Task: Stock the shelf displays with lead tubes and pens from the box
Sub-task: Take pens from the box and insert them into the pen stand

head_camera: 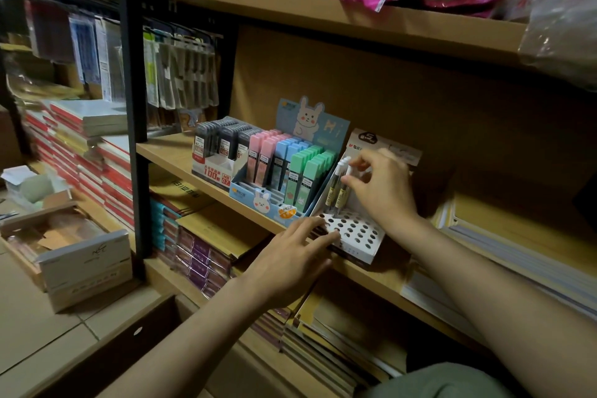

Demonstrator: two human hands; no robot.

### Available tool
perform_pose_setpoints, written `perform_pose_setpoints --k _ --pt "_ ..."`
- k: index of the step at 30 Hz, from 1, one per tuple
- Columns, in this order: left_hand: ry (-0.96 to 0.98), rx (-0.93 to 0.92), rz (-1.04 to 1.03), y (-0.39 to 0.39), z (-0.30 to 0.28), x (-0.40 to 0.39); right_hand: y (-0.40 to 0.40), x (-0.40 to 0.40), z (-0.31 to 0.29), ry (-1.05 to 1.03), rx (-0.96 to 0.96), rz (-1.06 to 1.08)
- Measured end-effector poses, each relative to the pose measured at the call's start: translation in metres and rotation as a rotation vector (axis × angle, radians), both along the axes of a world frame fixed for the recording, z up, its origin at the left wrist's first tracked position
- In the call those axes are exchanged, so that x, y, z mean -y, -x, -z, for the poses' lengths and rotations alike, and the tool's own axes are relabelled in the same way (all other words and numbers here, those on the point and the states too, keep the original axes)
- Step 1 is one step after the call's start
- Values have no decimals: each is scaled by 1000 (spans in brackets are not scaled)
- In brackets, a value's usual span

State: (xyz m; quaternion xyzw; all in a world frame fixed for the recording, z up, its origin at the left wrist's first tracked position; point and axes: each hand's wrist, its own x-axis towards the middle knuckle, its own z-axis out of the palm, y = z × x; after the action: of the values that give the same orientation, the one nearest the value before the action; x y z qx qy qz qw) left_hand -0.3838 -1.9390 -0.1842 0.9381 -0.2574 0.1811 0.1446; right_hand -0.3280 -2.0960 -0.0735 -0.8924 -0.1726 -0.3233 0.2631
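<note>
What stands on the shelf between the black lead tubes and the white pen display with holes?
In the head view, the rabbit display stands between them, holding pink, blue and green lead tubes, beside the black lead tubes and the pen display.

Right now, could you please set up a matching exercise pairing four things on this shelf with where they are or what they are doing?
Things:
1. left hand
2. right hand
3. green lead tubes
4. dark lead tubes

Places or states:
A. leftmost display box
B. pinches a white-capped pen
C. rests on the holed pen display's front edge
D. rabbit display, beside the pen display

Pairs: 1-C, 2-B, 3-D, 4-A
</note>
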Motion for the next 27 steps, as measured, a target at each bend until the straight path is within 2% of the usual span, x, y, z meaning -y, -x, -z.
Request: perform_pose_setpoints --k 6,8,10,12,14,17,20,21,23,25,27 --pt "-4 -83 17 11 3 -5 13 3 8 -44 -63 -23" --pt "60 -72 43 20 6 -13 26 6 14 -63 -77 -46" --pt "166 -40 75 30 14 -21 46 5 24 -108 6 -128" --pt "271 -125 57 42 23 -33 68 -5 43 -141 23 -250" --pt "321 -386 -11 58 38 -48 85 -23 72 -122 -153 -371" --pt "221 -811 -160 87 74 -79 99 -57 134 65 -559 -481" --pt "161 -1069 -370 121 119 -113 103 -83 207 292 -930 -517" --pt "219 -1115 -468 132 136 -121 103 -88 232 350 -1030 -519" --pt "507 -1122 -707 149 174 -127 101 -96 275 455 -1176 -493" --pt "824 -1064 -959 164 216 -115 99 -103 308 529 -1240 -433" --pt "1041 -1071 -1120 173 254 -89 97 -109 336 577 -1255 -380"
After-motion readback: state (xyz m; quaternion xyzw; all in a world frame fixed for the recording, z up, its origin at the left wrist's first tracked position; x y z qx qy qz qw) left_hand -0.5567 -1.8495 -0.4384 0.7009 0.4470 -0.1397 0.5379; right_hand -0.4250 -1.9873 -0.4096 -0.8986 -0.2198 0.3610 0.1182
